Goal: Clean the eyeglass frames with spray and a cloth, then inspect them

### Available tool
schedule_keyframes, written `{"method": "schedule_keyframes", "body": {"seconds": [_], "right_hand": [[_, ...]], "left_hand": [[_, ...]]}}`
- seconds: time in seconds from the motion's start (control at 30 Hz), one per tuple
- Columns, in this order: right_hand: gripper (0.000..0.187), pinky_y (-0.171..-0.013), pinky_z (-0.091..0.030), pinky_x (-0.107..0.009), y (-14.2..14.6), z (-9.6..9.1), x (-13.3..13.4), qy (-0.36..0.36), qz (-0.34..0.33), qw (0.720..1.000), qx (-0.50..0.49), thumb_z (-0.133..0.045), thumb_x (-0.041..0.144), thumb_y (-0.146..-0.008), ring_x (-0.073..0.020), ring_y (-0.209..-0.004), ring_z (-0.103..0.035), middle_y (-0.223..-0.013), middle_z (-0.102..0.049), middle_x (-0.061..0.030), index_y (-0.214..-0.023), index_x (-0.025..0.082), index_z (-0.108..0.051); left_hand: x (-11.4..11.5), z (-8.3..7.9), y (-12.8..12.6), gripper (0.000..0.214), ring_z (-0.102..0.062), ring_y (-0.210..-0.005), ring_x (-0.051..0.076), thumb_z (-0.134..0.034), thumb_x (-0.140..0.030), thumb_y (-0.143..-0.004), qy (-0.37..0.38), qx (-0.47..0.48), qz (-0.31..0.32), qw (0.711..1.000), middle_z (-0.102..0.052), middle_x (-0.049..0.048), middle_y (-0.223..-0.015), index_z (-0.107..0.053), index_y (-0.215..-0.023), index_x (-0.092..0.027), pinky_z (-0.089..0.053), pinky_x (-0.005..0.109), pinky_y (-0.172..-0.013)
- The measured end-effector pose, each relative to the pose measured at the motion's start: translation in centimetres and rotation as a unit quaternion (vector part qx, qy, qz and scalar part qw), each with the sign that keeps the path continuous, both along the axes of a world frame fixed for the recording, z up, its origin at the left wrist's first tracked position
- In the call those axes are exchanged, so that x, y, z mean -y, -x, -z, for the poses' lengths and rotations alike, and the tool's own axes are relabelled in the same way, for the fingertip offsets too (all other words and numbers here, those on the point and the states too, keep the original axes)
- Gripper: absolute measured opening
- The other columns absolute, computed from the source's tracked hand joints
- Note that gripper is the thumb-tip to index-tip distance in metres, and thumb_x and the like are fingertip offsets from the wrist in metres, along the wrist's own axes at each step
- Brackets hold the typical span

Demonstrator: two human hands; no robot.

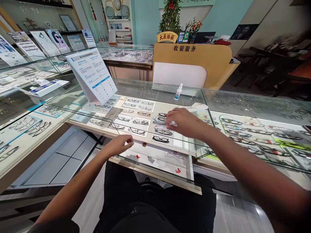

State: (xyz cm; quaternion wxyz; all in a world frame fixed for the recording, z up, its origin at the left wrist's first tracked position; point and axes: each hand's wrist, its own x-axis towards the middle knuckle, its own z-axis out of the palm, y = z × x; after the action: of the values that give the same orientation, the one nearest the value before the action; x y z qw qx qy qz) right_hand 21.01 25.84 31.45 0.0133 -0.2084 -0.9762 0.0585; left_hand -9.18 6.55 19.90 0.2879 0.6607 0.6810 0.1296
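Observation:
My right hand (181, 122) is above the glass-topped counter (170, 92), palm down, fingers bent together. At its fingertips is a clear, shiny item (159, 120), perhaps thin plastic; its kind cannot be made out. Close to that hand lie a pair of eyeglasses (163, 132) and black-framed eyeglasses (160, 139). My left hand (119, 145) hovers by the counter's front edge with loosely curved fingers, a gap between thumb and forefinger, and nothing visible in it. Below both hands a shallow drawer (160, 153) is pulled out, holding small red tags (178, 170) and a grey tag (151, 159).
A white spray bottle (178, 92) and a tilted printed sign (93, 76) stand on the glass. Several eyeglass frames (245, 140) fill the display at right. A white chair back (179, 75) and a wooden cashier desk (216, 61) are beyond. The drawer front reaches over my lap.

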Motion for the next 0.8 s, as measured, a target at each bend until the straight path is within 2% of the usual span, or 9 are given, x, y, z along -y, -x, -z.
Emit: {"method": "schedule_keyframes", "body": {"seconds": [0.17,0.4,0.6,0.7,0.77,0.8], "right_hand": [[0.013,-0.110,-0.047,-0.049,3.3,3.5,-1.7,-0.038,0.045,0.996,0.073,-0.072,0.020,-0.102,-0.0338,-0.121,-0.068,-0.118,-0.083,-0.0114,-0.096,0.019,-0.084],[0.014,-0.118,-0.046,-0.051,3.1,4.6,-2.5,-0.045,0.076,0.994,0.071,-0.071,0.023,-0.103,-0.0355,-0.131,-0.067,-0.129,-0.081,-0.0122,-0.107,0.020,-0.084],[0.012,-0.126,-0.043,-0.052,3.6,6.1,-2.1,-0.063,0.071,0.994,0.059,-0.071,0.024,-0.104,-0.0336,-0.134,-0.070,-0.127,-0.083,-0.0122,-0.107,0.020,-0.082],[0.028,-0.128,-0.043,-0.056,1.9,6.6,-2.2,-0.074,0.076,0.994,0.018,-0.071,0.035,-0.104,-0.0370,-0.145,-0.064,-0.150,-0.075,-0.0152,-0.127,0.021,-0.078],[0.042,-0.128,-0.044,-0.058,-1.2,6.8,-3.1,-0.078,0.092,0.992,-0.030,-0.062,0.046,-0.109,-0.0386,-0.154,-0.057,-0.166,-0.064,-0.0144,-0.143,0.023,-0.072],[0.046,-0.128,-0.045,-0.058,-3.1,6.9,-3.9,-0.077,0.113,0.989,-0.049,-0.057,0.051,-0.111,-0.0383,-0.155,-0.056,-0.167,-0.062,-0.0135,-0.147,0.025,-0.069]], "left_hand": [[0.1,0.3,0.3,0.030,-0.073,-0.106,0.029,-0.052,-0.050,-0.106,-0.003,0.001,-0.009,1.000,-0.080,0.0066,-0.112,-0.067,-0.100,-0.025,-0.051,0.041,-0.089],[0.2,0.8,0.6,0.031,-0.073,-0.105,0.028,-0.052,-0.051,-0.106,-0.012,-0.002,0.005,1.000,-0.080,0.0068,-0.111,-0.067,-0.100,-0.024,-0.050,0.039,-0.088],[0.4,0.8,0.5,0.036,-0.073,-0.105,0.029,-0.050,-0.054,-0.108,-0.015,0.010,0.003,1.000,-0.081,0.0080,-0.113,-0.069,-0.102,-0.024,-0.052,0.040,-0.088],[0.5,0.8,0.5,0.035,-0.073,-0.106,0.029,-0.050,-0.054,-0.108,-0.011,0.010,0.001,1.000,-0.081,0.0080,-0.114,-0.069,-0.102,-0.024,-0.051,0.040,-0.088],[0.6,0.8,0.5,0.034,-0.073,-0.106,0.029,-0.050,-0.053,-0.108,-0.012,0.010,-0.003,1.000,-0.080,0.0077,-0.114,-0.068,-0.102,-0.025,-0.051,0.040,-0.088],[0.6,0.8,0.5,0.033,-0.073,-0.106,0.029,-0.050,-0.052,-0.108,-0.011,0.011,-0.005,1.000,-0.080,0.0074,-0.113,-0.068,-0.102,-0.025,-0.051,0.040,-0.088]]}}
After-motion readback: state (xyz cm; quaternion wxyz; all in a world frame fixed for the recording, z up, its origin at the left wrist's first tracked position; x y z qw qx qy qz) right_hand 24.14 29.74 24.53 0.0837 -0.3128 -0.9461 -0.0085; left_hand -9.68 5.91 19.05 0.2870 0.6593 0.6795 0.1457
